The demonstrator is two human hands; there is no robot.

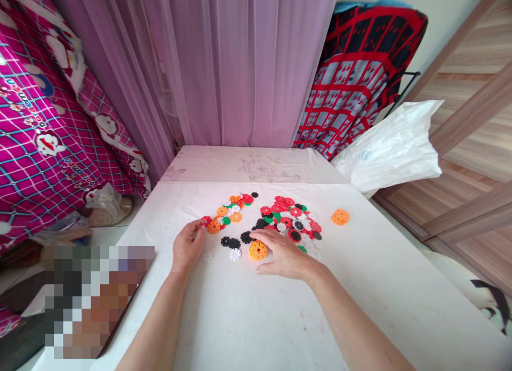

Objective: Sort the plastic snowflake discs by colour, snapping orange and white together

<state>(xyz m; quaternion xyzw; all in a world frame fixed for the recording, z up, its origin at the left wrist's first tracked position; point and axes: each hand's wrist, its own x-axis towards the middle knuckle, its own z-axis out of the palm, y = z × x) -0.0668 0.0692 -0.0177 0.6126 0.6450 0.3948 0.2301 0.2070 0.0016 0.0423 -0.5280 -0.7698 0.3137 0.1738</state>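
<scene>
My left hand [188,246] is at the left end of a loose row of flower-shaped plastic discs. Its fingertips and thumb are drawn together at a red disc [207,220], partly covering it; an orange disc [214,227] lies just to the right. My right hand [286,255] is open, thumb and fingers apart, around a small stack of orange discs [258,250]. A gap shows between the thumb and the stack. Black discs [231,242] and a white disc [235,254] lie between my hands. Beyond my right hand is a mixed pile of red, black, green and white discs [296,212].
Another orange cluster of discs [340,217] sits apart on the right of the white-covered table [248,317]. A white plastic bag [394,147] stands at the right edge. A blurred-out object [100,301] lies at the left edge. A purple curtain [248,67] hangs behind.
</scene>
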